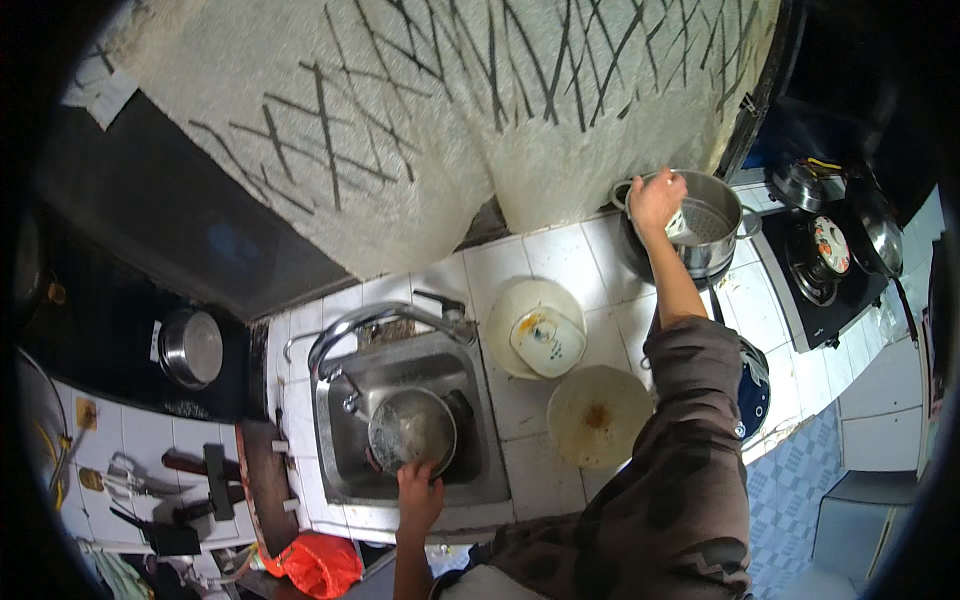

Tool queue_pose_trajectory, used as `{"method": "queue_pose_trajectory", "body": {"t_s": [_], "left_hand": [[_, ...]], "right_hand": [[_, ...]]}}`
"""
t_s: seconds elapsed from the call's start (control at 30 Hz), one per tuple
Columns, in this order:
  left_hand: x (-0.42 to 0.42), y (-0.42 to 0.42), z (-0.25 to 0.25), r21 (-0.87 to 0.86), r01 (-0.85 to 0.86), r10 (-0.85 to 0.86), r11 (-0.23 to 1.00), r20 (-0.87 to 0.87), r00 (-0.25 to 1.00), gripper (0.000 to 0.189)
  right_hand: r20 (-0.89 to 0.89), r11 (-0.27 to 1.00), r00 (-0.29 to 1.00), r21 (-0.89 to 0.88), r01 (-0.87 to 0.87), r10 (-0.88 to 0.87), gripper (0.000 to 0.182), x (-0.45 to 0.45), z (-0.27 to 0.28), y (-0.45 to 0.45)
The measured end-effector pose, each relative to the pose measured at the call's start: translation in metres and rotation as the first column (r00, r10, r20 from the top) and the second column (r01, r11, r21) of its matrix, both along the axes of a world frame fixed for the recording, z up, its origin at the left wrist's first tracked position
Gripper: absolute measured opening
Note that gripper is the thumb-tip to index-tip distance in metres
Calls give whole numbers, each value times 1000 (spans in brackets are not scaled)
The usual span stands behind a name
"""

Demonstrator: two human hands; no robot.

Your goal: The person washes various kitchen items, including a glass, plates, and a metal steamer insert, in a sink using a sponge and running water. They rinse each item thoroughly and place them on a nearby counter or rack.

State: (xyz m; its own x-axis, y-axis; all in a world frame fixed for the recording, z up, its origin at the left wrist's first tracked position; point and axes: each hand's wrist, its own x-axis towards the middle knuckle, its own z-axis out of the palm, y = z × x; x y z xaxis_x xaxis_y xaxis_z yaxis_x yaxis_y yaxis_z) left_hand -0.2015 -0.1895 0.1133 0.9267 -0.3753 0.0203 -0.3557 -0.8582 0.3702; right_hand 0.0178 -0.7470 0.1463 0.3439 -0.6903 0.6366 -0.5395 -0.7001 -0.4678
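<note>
My left hand [420,487] grips the near rim of a round metal bowl [412,431] inside the stainless steel sink [412,496]; the bowl seems to hold water, and the faucet [352,403] is beside it. My right hand [658,201] is over the left rim of a metal steamer pot [701,251] with a perforated bottom. Near its fingers is a pale, patterned item [676,225], partly hidden, so what it is cannot be told. Between sink and pot lie a stained round plate or board [600,431] and a pale round dish [510,300] with a stained white dish [551,341] on it.
A gas stove [787,300] at the right bears a floral enamel pot or lid [831,244] and a wok [877,232]. A metal pot [193,349] stands at the left. Knives [217,480] hang at the lower left above a red plastic bag [322,566].
</note>
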Motion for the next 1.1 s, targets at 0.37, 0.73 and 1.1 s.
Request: {"method": "queue_pose_trajectory", "body": {"t_s": [0.37,0.73,1.1], "left_hand": [[-7,63,-14,-58,-124,109,991,-211,971,31],[75,149,-136,-105,-190,98,976,-566,819,46],[117,169,-248,-231,-445,288,865,-498,818,37]], "right_hand": [[-453,590,390,494,-638,802,19,-81,-22,246],[-586,158,-267,573,-804,765,48,-120,-236,540],[-806,511,-258,549,-661,532,46,-99,-259,603]]}}
